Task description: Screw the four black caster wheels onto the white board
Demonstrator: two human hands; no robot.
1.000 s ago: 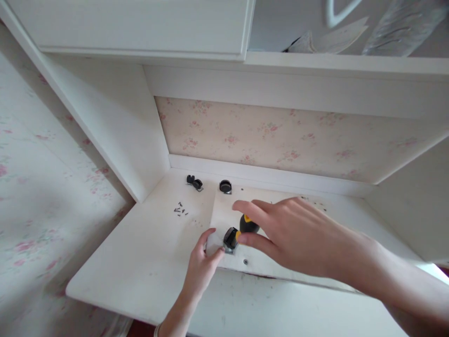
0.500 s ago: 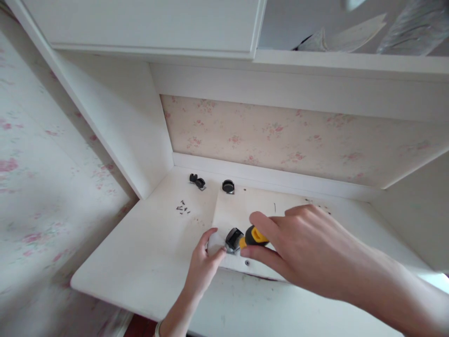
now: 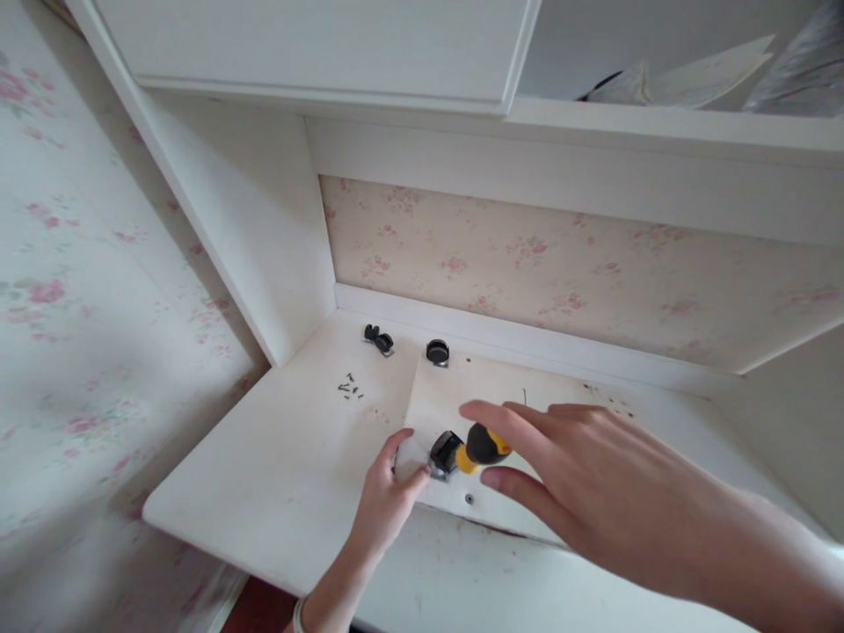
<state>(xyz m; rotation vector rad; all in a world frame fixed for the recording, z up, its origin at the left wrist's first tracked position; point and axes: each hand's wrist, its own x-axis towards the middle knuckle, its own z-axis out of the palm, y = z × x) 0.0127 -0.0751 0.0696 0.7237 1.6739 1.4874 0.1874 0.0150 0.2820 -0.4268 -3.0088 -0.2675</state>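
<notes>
My left hand (image 3: 386,497) grips the left edge of a white board (image 3: 462,396), its thumb by the metal plate of a black caster wheel (image 3: 446,451). The caster sits near the board's front left corner. Over its right side, my right hand (image 3: 586,475) is around the yellow and black handle of a screwdriver (image 3: 486,446), with index finger and thumb loosened from the grip. The screwdriver's tip is hidden. A second caster (image 3: 437,352) stands at the board's back left corner.
Loose casters (image 3: 382,342) lie at the back left of the white desk (image 3: 264,492), with several screws (image 3: 351,387) in front of them. More small dark bits (image 3: 607,397) lie at the back right. A white cabinet (image 3: 330,53) overhangs the desk.
My right thumb and index finger have spread away from the screwdriver handle. My left hand keeps its hold on the board. The view has shifted slightly.
</notes>
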